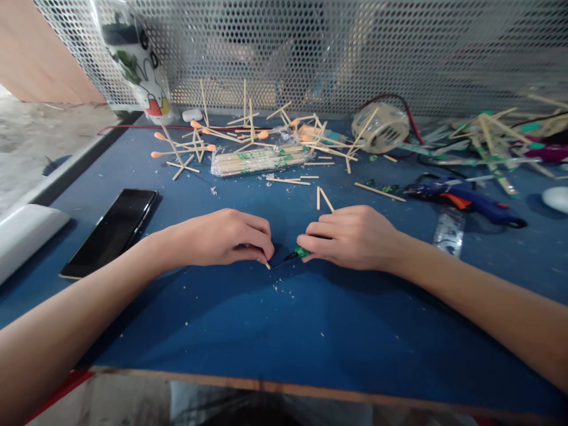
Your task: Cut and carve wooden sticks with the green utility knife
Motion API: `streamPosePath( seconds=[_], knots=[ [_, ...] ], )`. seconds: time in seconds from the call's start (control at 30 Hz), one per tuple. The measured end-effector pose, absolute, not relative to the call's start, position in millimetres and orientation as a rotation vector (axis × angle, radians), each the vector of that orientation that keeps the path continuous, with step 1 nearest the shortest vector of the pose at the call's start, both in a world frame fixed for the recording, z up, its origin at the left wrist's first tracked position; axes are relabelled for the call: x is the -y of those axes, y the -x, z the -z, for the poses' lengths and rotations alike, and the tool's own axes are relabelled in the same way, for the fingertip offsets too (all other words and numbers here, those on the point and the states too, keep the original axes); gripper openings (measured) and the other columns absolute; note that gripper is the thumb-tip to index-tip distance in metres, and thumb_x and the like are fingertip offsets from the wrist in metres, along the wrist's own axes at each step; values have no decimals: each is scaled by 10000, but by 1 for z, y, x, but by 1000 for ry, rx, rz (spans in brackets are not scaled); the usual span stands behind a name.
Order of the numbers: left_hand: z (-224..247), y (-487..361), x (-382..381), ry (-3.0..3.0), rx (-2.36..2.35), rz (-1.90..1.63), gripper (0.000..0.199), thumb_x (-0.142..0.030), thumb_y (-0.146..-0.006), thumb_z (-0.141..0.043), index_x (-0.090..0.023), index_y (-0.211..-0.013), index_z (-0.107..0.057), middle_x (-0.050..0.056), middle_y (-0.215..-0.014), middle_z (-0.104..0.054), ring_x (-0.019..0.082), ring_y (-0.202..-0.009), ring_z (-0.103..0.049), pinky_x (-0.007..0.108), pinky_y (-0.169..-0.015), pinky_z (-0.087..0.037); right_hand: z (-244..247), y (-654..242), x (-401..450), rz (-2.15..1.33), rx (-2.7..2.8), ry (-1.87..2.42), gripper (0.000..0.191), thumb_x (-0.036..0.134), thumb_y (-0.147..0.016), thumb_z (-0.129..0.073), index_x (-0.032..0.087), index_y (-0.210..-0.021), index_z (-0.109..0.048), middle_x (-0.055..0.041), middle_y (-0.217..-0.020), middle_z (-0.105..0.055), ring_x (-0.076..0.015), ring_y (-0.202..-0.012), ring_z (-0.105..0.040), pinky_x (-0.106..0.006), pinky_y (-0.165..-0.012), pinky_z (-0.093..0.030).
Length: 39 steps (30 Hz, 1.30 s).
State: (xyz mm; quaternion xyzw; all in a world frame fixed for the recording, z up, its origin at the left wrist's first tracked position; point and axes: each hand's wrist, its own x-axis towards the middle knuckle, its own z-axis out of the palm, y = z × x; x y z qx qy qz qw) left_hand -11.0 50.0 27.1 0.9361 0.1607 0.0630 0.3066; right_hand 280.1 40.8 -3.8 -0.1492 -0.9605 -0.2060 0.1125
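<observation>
Near the middle of the blue table, my left hand (237, 238) pinches a short wooden stick (268, 265), whose tip pokes out below the fingers. To its right, my right hand (350, 238) is closed round the green handle of a thin pointed tool (302, 252). The dark thin end of that tool points left and reaches the stick's tip; whether they touch is too small to tell. Small pale shavings (284, 290) lie on the table just below. Two short sticks (318, 198) rest beyond my right hand.
A black phone (113, 232) and a white object (29, 234) lie left. Behind are a bagged stick bundle (260, 160), orange-tipped stick pieces (177, 145) and a clear round container (380, 127). A blue glue gun (470, 198) lies right. A perforated metal panel (284, 53) stands behind.
</observation>
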Motion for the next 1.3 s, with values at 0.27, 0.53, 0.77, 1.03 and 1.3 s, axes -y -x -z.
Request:
streamPosePath(
  seconds=[0.27, 0.53, 0.77, 1.03, 1.3],
  knots=[
    [-27, 12, -51, -2449, -426, -192, 173, -219, -1021, -576, -204, -983, -745, 47, -1009, -708, 128, -878, -679, 224, -825, -497, 2, -279, -40, 601, 2820, 428, 244, 418, -1073, -424, 235, -1031, -580, 58, -790, -678, -84, -613, -506, -290, -561, -255],
    [-25, 12, -51, -2463, -406, -202, 176, -227, -1027, -567, -206, -989, -737, 46, -1009, -715, 130, -871, -683, 223, -817, -502, -4, -280, -32, 500, 2847, 494, 230, 410, -1057, -471, 228, -1095, -607, 52, -756, -669, -90, -609, -474, -301, -574, -256],
    [-25, 10, -52, -2447, -406, -180, 156, -217, -1022, -577, -193, -985, -727, 46, -1024, -707, 126, -879, -679, 224, -821, -503, -12, -275, -12, 438, 2882, 668, 260, 395, -1064, -455, 223, -1069, -650, 40, -730, -674, -95, -591, -505, -311, -572, -237],
    [-29, 10, -53, -2430, -401, -160, 167, -214, -1027, -565, -192, -987, -725, 53, -1025, -702, 131, -899, -677, 219, -842, -500, -6, -281, -15, 496, 2787, 637, 249, 400, -1050, -479, 229, -1043, -660, 43, -768, -700, -105, -612, -540, -314, -578, -279],
    [-25, 10, -53, -2439, -410, -202, 154, -208, -1015, -587, -199, -985, -738, 52, -1006, -699, 134, -888, -676, 220, -837, -498, 5, -288, -20, 550, 2699, 549, 213, 395, -1009, -576, 229, -1121, -647, 37, -874, -733, -97, -664, -555, -285, -619, -342]
  ],
)
